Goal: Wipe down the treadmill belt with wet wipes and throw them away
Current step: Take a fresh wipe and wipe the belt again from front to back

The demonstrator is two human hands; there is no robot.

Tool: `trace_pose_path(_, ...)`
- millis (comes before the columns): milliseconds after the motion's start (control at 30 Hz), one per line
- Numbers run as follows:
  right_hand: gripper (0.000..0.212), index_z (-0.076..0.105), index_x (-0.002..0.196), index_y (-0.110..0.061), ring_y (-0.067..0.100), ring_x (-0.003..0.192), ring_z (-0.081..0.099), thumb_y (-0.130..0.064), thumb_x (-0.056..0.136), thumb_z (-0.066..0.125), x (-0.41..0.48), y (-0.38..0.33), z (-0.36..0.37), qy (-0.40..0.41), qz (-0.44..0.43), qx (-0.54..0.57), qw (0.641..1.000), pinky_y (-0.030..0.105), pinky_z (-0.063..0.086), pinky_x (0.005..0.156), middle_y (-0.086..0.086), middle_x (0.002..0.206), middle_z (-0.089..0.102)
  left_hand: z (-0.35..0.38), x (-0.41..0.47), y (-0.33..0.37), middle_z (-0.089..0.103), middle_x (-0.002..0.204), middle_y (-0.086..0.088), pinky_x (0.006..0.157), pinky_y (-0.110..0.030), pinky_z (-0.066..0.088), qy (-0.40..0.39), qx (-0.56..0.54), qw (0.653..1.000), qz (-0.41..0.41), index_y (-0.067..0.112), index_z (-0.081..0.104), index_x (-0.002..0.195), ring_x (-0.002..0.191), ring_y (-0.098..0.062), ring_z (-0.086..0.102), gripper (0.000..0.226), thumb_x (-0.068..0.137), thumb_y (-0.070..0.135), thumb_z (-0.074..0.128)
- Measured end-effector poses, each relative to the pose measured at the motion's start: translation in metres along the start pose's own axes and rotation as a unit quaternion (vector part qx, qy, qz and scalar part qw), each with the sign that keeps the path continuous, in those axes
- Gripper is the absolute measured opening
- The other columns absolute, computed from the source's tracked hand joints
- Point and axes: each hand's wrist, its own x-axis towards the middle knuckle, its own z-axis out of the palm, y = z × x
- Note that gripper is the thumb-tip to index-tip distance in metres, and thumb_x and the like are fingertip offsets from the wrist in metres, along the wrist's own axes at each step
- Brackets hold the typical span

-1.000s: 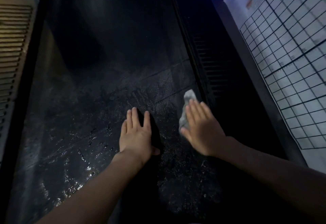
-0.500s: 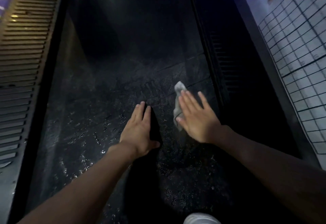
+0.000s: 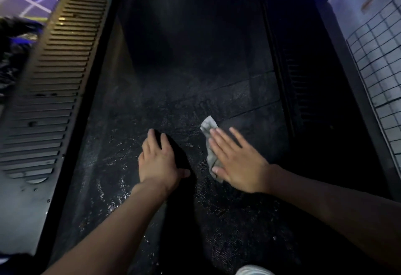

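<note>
The dark treadmill belt (image 3: 178, 92) fills the middle of the view, its near part glistening wet. My right hand (image 3: 236, 162) lies flat with straight fingers on a crumpled grey-white wet wipe (image 3: 209, 142), pressing it onto the belt right of centre. The wipe sticks out past my fingertips and beside my thumb. My left hand (image 3: 158, 162) rests palm down on the belt just to the left, fingers together, holding nothing.
A grey ribbed side rail (image 3: 52, 92) runs along the belt's left edge. A dark ribbed rail (image 3: 303, 92) borders the right edge. Beyond it is a white gridded surface (image 3: 382, 62). A light-coloured thing (image 3: 251, 270) shows at the bottom edge.
My right hand has slid the wipe leftward across the belt, closer to my left hand. The view has shifted, showing more of the left rail.
</note>
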Motion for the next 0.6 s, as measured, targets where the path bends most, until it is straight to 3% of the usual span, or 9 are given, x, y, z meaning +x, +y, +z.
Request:
trace_pose_path(67, 0.070, -0.009, 0.152, -0.007, 0.025, 0.148, -0.018, -0.053, 0.100, 0.000, 0.011, 0.017, -0.006, -0.001, 0.019, -0.004, 1.000, 0.055, -0.005, 0.118, 0.014, 0.160, -0.016, 0.000, -0.002, -0.004, -0.004, 0.157, -0.020, 0.114, -0.048, 0.022, 0.006, 0.014, 0.999, -0.028, 0.027, 0.010, 0.153, 0.144, -0.038, 0.007, 0.121, 0.061, 0.064, 0.079)
trace_pose_path(167, 0.069, -0.016, 0.151, -0.006, 0.026, 0.145, -0.027, -0.051, 0.100, -0.003, 0.024, 0.019, -0.015, -0.022, 0.153, 0.040, 0.987, 0.055, -0.012, 0.117, 0.015, 0.157, -0.027, -0.003, -0.002, -0.007, 0.008, 0.154, -0.019, 0.111, -0.053, 0.025, -0.008, 0.019, 0.999, -0.045, 0.037, 0.012, 0.151, 0.142, -0.038, 0.011, 0.113, 0.063, 0.066, 0.078)
trace_pose_path(200, 0.069, -0.016, 0.151, -0.006, 0.028, 0.145, -0.027, -0.050, 0.101, -0.001, 0.026, 0.009, -0.013, -0.016, 0.142, 0.045, 0.989, 0.055, -0.011, 0.117, 0.016, 0.156, -0.027, -0.006, 0.000, -0.009, 0.015, 0.151, -0.017, 0.109, -0.053, 0.027, -0.002, 0.013, 0.999, -0.044, 0.038, 0.016, 0.150, 0.140, -0.037, 0.016, 0.107, 0.066, 0.060, 0.079)
trace_pose_path(267, 0.070, -0.010, 0.152, -0.005, 0.029, 0.146, -0.024, -0.052, 0.101, 0.003, 0.022, -0.012, -0.007, 0.000, 0.042, 0.024, 0.999, 0.055, -0.009, 0.117, 0.018, 0.157, -0.022, -0.012, 0.005, -0.018, 0.029, 0.141, -0.011, 0.104, -0.050, 0.035, 0.019, -0.002, 0.999, -0.041, 0.036, 0.027, 0.148, 0.132, -0.034, 0.027, 0.097, 0.069, 0.046, 0.082)
trace_pose_path(333, 0.072, -0.004, 0.154, -0.007, 0.026, 0.148, -0.019, -0.055, 0.101, 0.006, 0.024, -0.007, -0.008, 0.012, -0.014, -0.002, 1.000, 0.056, -0.006, 0.118, 0.015, 0.160, -0.015, -0.016, 0.009, -0.031, 0.034, 0.134, -0.009, 0.101, -0.047, 0.039, 0.036, -0.013, 0.999, -0.039, 0.025, 0.032, 0.145, 0.126, -0.032, 0.033, 0.093, 0.069, 0.039, 0.084)
trace_pose_path(400, 0.072, -0.006, 0.154, -0.009, 0.024, 0.147, -0.022, -0.056, 0.099, 0.000, 0.036, 0.010, -0.016, 0.003, 0.049, 0.003, 0.999, 0.056, -0.008, 0.117, 0.012, 0.160, -0.018, -0.016, 0.011, -0.039, 0.033, 0.135, -0.011, 0.102, -0.047, 0.038, 0.041, -0.002, 0.998, -0.054, 0.018, 0.035, 0.140, 0.127, -0.033, 0.033, 0.091, 0.068, 0.042, 0.084)
trace_pose_path(467, 0.072, -0.010, 0.153, -0.005, 0.028, 0.145, -0.027, -0.053, 0.099, -0.004, 0.044, 0.010, -0.022, -0.012, 0.118, 0.025, 0.993, 0.058, -0.009, 0.116, 0.016, 0.158, -0.022, -0.016, 0.011, -0.041, 0.027, 0.141, -0.015, 0.105, -0.052, 0.033, 0.035, 0.002, 0.995, -0.092, 0.022, 0.034, 0.136, 0.135, -0.037, 0.025, 0.088, 0.068, 0.048, 0.082)
trace_pose_path(600, 0.075, -0.006, 0.150, -0.001, 0.033, 0.147, -0.021, -0.053, 0.097, -0.001, 0.035, -0.033, -0.017, 0.012, -0.024, -0.009, 1.000, 0.056, -0.005, 0.117, 0.023, 0.158, -0.016, -0.016, 0.010, -0.048, 0.027, 0.147, -0.014, 0.105, -0.056, 0.032, 0.040, -0.014, 0.994, -0.098, 0.027, 0.032, 0.139, 0.140, -0.035, 0.022, 0.095, 0.063, 0.055, 0.083)
